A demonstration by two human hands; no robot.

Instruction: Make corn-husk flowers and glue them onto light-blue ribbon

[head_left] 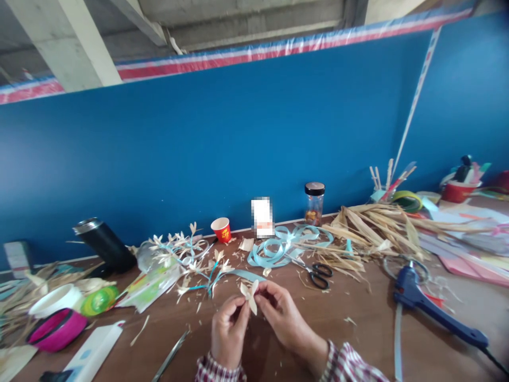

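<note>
Between my two hands is a small cream flower [249, 296] with a few pointed petals, made of what looks like dried husk. My left hand [230, 326] pinches it from the left and below. On the other side, the thumb and fingers of my right hand [284, 313] close on a petal. Finished-looking sprays of similar flowers on blue stems [210, 278] lie just beyond my left hand. Black-handled scissors [320, 275] rest past my right hand, beside coiled light-blue ribbon [264, 255]. Metal tweezers [172, 354] lie to the left.
A blue glue gun [433, 307] lies at the right, its cord running off the edge. Dried husks [374, 228] are heaped behind it. Along the blue partition stand a red paper cup [221, 230], a lidded jar [314, 204] and a tilted black flask [105, 245]. Scraps litter the brown table.
</note>
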